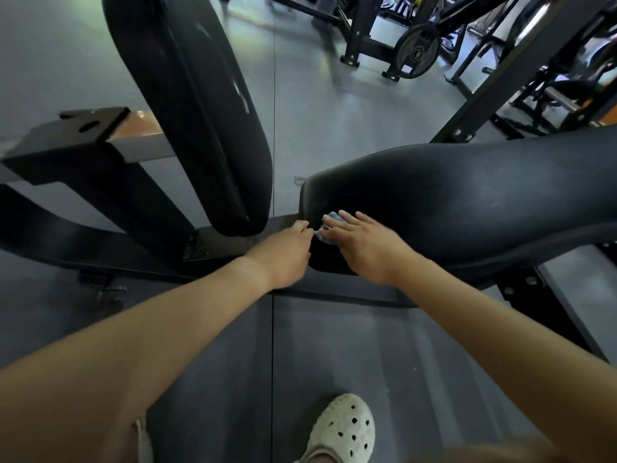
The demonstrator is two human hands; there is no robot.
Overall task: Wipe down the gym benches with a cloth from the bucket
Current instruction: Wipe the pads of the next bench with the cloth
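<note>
A black padded bench seat (pixel 467 198) stretches to the right, and its upright back pad (pixel 197 108) rises at the left. A small blue cloth (pixel 329 225) lies on the seat's near left end. My right hand (pixel 364 245) lies over the cloth with its fingers spread, pressing it against the pad. My left hand (pixel 287 252) reaches in from the left and its fingertips pinch the cloth's left edge. Most of the cloth is hidden under my right hand. No bucket is in view.
The bench's black steel frame (pixel 100 182) runs along the floor to the left and under the seat. A rack with a weight plate (pixel 417 50) stands at the back right. Dark rubber flooring (pixel 334 345) lies below, with my white clog (pixel 344 429) on it.
</note>
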